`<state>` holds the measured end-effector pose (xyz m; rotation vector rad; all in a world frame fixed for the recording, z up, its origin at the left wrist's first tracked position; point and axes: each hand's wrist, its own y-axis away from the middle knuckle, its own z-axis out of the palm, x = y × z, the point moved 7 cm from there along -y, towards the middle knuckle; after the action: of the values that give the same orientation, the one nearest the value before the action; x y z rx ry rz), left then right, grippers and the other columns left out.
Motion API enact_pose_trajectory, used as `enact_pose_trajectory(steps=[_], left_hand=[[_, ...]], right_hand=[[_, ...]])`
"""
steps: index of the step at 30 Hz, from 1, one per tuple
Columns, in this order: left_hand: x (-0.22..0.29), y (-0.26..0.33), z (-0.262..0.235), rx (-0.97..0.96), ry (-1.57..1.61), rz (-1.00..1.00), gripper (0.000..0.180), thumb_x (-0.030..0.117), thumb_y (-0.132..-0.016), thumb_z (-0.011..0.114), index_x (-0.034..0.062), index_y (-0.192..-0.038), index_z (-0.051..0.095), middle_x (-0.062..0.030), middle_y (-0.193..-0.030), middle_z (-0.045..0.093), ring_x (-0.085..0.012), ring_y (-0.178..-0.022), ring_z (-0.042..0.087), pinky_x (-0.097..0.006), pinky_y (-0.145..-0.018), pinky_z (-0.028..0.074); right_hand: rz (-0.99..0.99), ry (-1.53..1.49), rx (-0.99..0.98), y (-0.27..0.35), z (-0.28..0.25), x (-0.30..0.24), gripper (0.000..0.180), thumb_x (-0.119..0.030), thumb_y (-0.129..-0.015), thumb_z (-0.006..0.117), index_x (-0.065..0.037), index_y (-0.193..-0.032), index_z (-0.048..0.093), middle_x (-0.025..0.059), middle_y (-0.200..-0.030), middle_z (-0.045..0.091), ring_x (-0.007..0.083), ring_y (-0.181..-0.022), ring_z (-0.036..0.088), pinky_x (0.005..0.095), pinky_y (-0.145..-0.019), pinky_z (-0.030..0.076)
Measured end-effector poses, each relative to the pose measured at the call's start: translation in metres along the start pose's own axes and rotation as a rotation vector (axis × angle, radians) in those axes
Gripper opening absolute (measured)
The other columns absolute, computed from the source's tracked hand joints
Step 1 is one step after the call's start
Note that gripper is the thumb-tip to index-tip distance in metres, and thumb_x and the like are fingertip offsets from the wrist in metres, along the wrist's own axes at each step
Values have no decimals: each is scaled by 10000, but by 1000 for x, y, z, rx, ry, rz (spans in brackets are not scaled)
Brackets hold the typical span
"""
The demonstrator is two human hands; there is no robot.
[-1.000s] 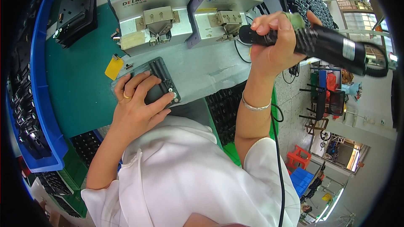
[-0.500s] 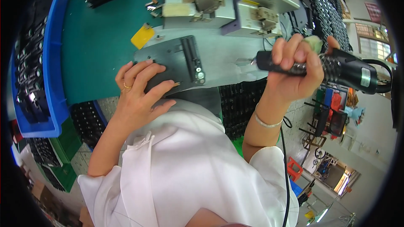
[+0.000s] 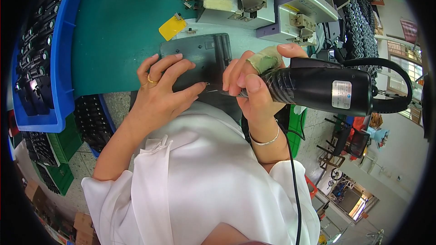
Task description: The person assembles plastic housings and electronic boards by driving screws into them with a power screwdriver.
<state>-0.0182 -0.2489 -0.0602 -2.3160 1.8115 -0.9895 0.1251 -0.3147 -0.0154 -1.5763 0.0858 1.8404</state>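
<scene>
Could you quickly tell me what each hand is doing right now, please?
Left hand: open, fingers spread flat, pressing on the dark panel.
Right hand: closed around the black electric screwdriver, tip at the panel.

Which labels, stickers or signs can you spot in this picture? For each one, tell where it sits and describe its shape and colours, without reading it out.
Label: on the black electric screwdriver in the right hand; rectangular, white and silver with a blue mark.
Yellow tag: flat on the green mat, above the left hand; roughly square, plain yellow.
Yellow sticker: on the grey fixture; small strip.
Red sign: far right wall; rectangular, blurred.
</scene>
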Motion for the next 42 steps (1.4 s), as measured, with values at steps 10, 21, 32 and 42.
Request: enact_pose_trajectory(steps=[10, 21, 32, 42], left_hand=[[0, -2, -1, 41, 6, -21, 307, 151, -616, 771, 269, -894, 719, -6, -1157, 561, -218, -1203, 472, -447, -1058, 250], [-2, -2, -2, 9, 52, -42, 310, 183, -626, 784, 257, -921, 722, -15, -1189, 547, -221, -1213, 464, -457, -1072, 228], [0, -8, 1, -72, 27, -62, 369, 215, -666, 786, 231, -1016, 669, -4, -1183, 550, -230, -1222, 449, -473, -1056, 241], [8, -17, 3, -102, 40, -85, 340, 181, -663, 792, 222, -980, 676, -24, -1178, 551, -252, -1198, 469, -479, -1050, 254]], right_hand=[[-8, 42, -30, -1, 1, 6, 544, -197, -880, 695, -162, -1232, 281, 40, -580, 479, 159, -454, 467, 307, -442, 439], [-131, 205, -194, 6, 11, 6, 423, -45, -899, 601, -154, -1141, 271, 54, -565, 468, 170, -426, 450, 335, -446, 446], [-155, 269, -138, 11, 6, -3, 457, -12, -869, 598, -145, -1159, 270, 41, -582, 470, 163, -459, 472, 341, -498, 489], [-619, 59, 540, -28, -108, -95, 522, 5, -842, 546, -71, -1282, 275, 80, -634, 514, 183, -461, 518, 358, -480, 518]])
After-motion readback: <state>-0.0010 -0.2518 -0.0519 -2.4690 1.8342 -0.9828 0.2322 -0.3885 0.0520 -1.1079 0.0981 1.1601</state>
